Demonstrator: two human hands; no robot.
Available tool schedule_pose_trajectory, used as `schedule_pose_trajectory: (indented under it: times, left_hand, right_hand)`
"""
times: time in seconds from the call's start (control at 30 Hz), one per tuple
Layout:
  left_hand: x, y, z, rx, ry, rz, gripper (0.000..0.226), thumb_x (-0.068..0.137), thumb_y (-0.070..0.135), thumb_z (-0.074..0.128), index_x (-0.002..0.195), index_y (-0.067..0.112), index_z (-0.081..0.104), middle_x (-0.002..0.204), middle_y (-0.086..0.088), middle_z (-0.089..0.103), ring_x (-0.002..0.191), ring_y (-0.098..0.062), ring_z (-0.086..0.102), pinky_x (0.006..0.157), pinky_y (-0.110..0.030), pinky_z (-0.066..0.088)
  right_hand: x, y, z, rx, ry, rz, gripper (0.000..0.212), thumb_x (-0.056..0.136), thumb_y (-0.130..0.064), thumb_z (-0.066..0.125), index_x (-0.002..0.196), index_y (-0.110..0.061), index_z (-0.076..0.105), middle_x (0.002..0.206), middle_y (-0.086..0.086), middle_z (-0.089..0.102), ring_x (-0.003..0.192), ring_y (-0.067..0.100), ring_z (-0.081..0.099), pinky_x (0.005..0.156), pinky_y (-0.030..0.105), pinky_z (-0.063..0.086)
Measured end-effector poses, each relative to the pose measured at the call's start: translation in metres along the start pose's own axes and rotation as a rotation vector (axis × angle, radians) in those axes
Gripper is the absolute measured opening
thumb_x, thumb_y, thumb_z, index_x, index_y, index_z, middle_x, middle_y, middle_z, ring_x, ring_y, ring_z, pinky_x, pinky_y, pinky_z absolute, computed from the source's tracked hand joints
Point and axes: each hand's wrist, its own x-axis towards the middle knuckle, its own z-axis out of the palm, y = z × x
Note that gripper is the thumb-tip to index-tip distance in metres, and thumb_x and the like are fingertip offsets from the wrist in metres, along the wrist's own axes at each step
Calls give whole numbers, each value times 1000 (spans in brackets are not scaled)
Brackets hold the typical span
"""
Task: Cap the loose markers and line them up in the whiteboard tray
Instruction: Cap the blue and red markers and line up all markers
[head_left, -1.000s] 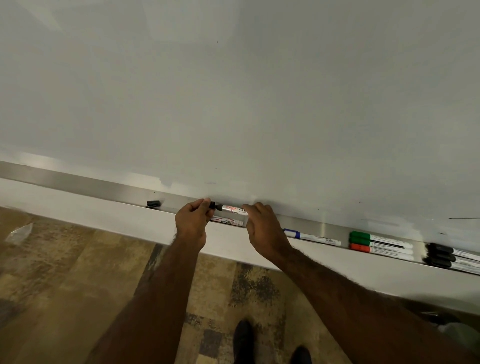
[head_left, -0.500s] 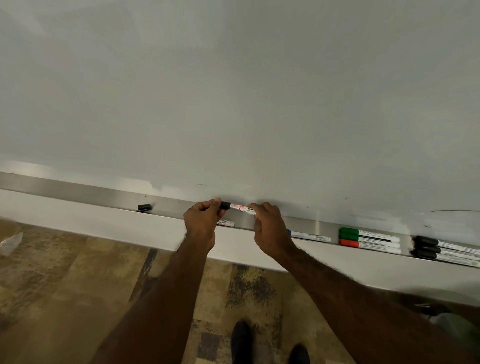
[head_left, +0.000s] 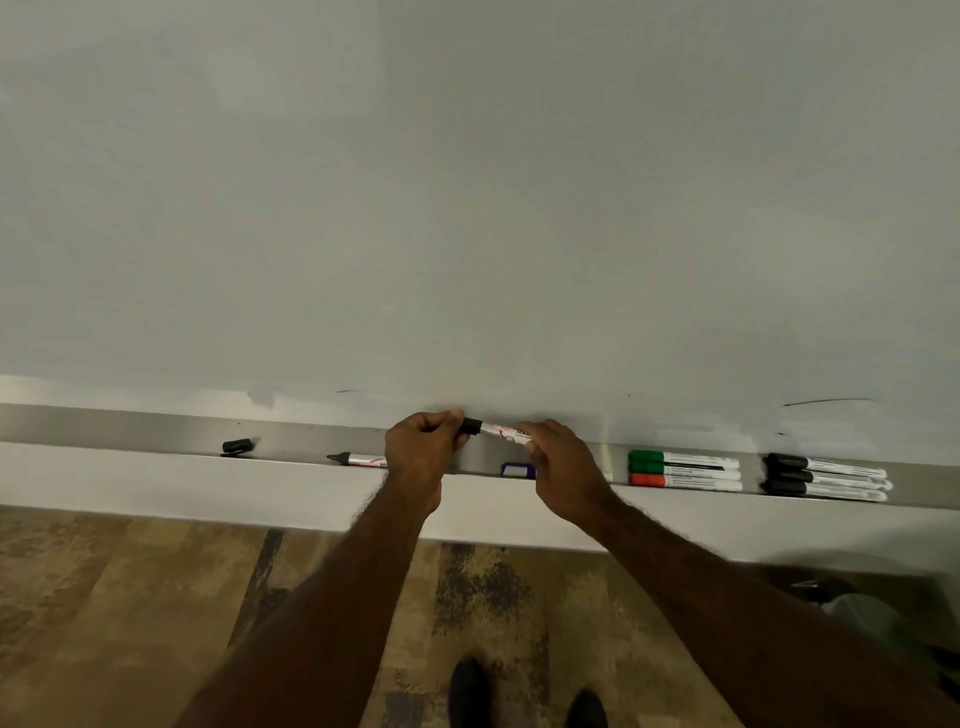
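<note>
White marker (head_left: 501, 432), black end, gripped level by both hands (head_left: 423, 451)

Counts by kind: three black-capped markers (head_left: 826, 475) stacked at right; two green-capped markers (head_left: 683, 464); one red-capped marker (head_left: 685, 482); one blue-capped marker (head_left: 518, 470), partly hidden; one uncapped marker (head_left: 358, 459) in the tray; one marker held (head_left: 501, 432); one loose black cap (head_left: 237, 446); two hands.

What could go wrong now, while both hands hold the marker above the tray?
1. The left hand presses the black cap onto the held marker; a crooked or half-seated cap could come off later.
2. The uncapped marker lies under the left wrist and might get knocked along the tray or mark skin.
3. The loose black cap far left could be overlooked.
</note>
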Motion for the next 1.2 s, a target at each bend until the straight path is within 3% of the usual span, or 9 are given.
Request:
schedule_pose_trajectory:
  times: [0.13, 0.23, 0.37, 0.63, 0.8, 0.93, 1.07, 1.2]
  left_hand:
    - [1, -11, 11, 314, 34, 59, 14, 79, 22, 76, 77, 9, 71, 71, -5, 72, 65, -18, 67, 70, -32, 59]
    - [-5, -19, 22, 671, -22, 190, 13, 79, 31, 73, 78, 18, 70, 76, 2, 71, 74, -17, 65, 67, -29, 54]
    - [-12, -35, 31, 960, -93, 329, 15, 85, 27, 66, 87, 12, 70, 87, -3, 72, 71, -11, 56, 61, -18, 42]
    - [-13, -38, 19, 1039, -78, 442, 13, 89, 16, 58, 84, 9, 68, 85, -8, 72, 69, -14, 58, 63, -23, 43]
    - [3, -14, -33, 971, 143, 525, 13, 89, 11, 57, 89, 5, 68, 87, -11, 71, 74, -17, 60, 68, -25, 45]
    - [30, 17, -95, 1022, 375, 555, 20, 88, 9, 55, 101, 2, 68, 97, -20, 70, 87, -33, 64, 77, -35, 49]
    - [57, 42, -158, 1280, 507, 489, 33, 80, 1, 54, 111, 2, 65, 111, -25, 64, 100, -42, 56, 86, -48, 48]
    - [81, 54, -205, 1479, 422, 410, 44, 78, -2, 55, 121, 8, 62, 125, -21, 58, 110, -43, 52, 92, -50, 45]
  right_hand:
    - [3, 17, -15, -138, -15, 45, 33, 90, -4, 51, 121, -13, 57, 122, 10, 60, 113, 28, 48, 98, 40, 41]
    - [-7, 30, -20, -303, -42, 73, 33, 86, -8, 54, 117, -18, 58, 117, 7, 61, 108, 27, 49, 90, 41, 42]
    - [-19, 42, -23, -394, -40, 99, 37, 81, -8, 59, 117, -17, 61, 114, 8, 61, 104, 26, 51, 87, 41, 47]
    - [-22, 45, -21, -477, -19, 96, 29, 84, -16, 58, 113, -18, 55, 116, 5, 58, 105, 23, 49, 91, 37, 45]
    - [-5, 4, 3, -411, 47, -164, 18, 89, -16, 53, 105, -11, 61, 104, 9, 63, 96, 28, 54, 83, 38, 44]
    - [16, -34, 39, -296, -5, -290, 22, 91, -19, 52, 109, -11, 60, 107, 8, 63, 100, 29, 53, 86, 41, 44]
    - [37, -61, 74, -258, -123, -332, 29, 93, -23, 50, 119, -11, 56, 117, 9, 61, 107, 29, 51, 91, 42, 42]
    - [50, -78, 97, -228, -212, -310, 30, 92, -23, 51, 120, -11, 54, 119, 11, 59, 109, 31, 49, 91, 44, 43]
